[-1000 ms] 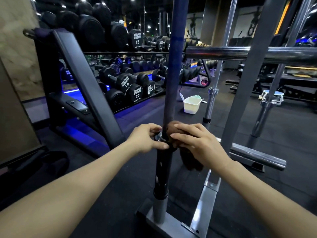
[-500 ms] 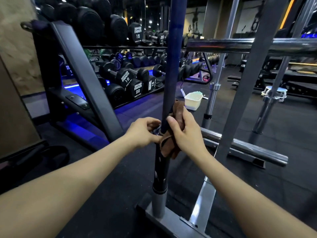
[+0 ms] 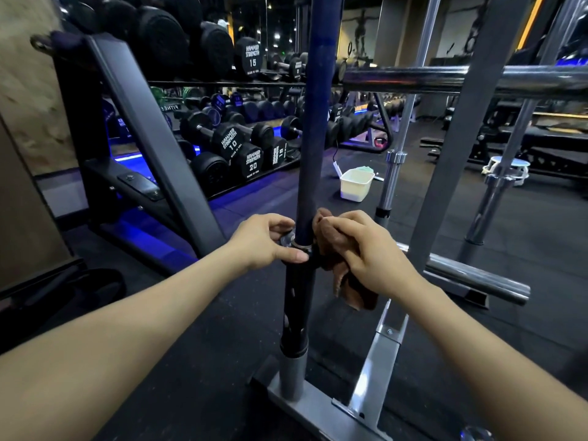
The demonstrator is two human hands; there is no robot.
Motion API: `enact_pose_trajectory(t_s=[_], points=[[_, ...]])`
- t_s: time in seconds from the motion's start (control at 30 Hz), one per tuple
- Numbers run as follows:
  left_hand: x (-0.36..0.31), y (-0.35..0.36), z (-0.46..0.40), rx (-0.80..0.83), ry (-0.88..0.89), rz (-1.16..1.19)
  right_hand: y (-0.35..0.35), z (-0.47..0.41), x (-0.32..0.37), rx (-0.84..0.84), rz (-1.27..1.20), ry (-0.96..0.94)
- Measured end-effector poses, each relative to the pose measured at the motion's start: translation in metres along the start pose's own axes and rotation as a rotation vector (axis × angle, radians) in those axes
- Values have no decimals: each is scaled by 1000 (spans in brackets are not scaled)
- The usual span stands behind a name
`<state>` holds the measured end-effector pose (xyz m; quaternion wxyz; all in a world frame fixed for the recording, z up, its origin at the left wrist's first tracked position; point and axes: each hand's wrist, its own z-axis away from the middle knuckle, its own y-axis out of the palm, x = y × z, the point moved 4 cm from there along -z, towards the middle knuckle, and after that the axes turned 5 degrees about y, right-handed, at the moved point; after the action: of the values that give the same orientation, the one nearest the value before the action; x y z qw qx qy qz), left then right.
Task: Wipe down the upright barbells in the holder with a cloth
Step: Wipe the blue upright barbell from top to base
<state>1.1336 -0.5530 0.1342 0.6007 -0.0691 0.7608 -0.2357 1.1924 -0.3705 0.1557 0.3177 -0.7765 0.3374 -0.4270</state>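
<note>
A dark blue barbell (image 3: 315, 128) stands upright in the grey metal holder (image 3: 318, 405), its black sleeve running down into a grey socket tube. My left hand (image 3: 265, 241) grips the barbell at its collar, thumb across the front. My right hand (image 3: 366, 253) holds a brown cloth (image 3: 348, 289) against the right side of the bar at the same height, and the cloth's loose end hangs below my palm. Two chrome barbells (image 3: 394, 173) stand upright farther back on the right.
A dumbbell rack (image 3: 241, 148) with a slanted black frame (image 3: 152, 138) fills the left. A white tub (image 3: 355, 184) sits on the black rubber floor behind the bar. A chrome horizontal rail (image 3: 413, 79) and a grey slanted post (image 3: 458, 148) stand at right.
My right hand with the cloth rose up the bar half a second ago and has come back down to the collar. My left hand has kept its grip.
</note>
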Motion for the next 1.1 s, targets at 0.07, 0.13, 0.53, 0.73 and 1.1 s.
enact_pose_trajectory(t_s=[0.07, 0.13, 0.53, 0.73, 1.1], points=[[2, 0, 1, -5, -13, 1, -3, -3, 5, 4, -26, 24], [3, 0, 1, -8, -18, 7, 0, 2, 10, -16, -133, 90], [2, -1, 3, -23, -3, 29, 20, -35, -11, -31, -164, 208], [-1, 0, 5, -13, 1, -39, 23, -58, -5, 138, -55, 131], [0, -1, 8, -44, -5, 0, 13, -29, -3, -20, 21, 95]])
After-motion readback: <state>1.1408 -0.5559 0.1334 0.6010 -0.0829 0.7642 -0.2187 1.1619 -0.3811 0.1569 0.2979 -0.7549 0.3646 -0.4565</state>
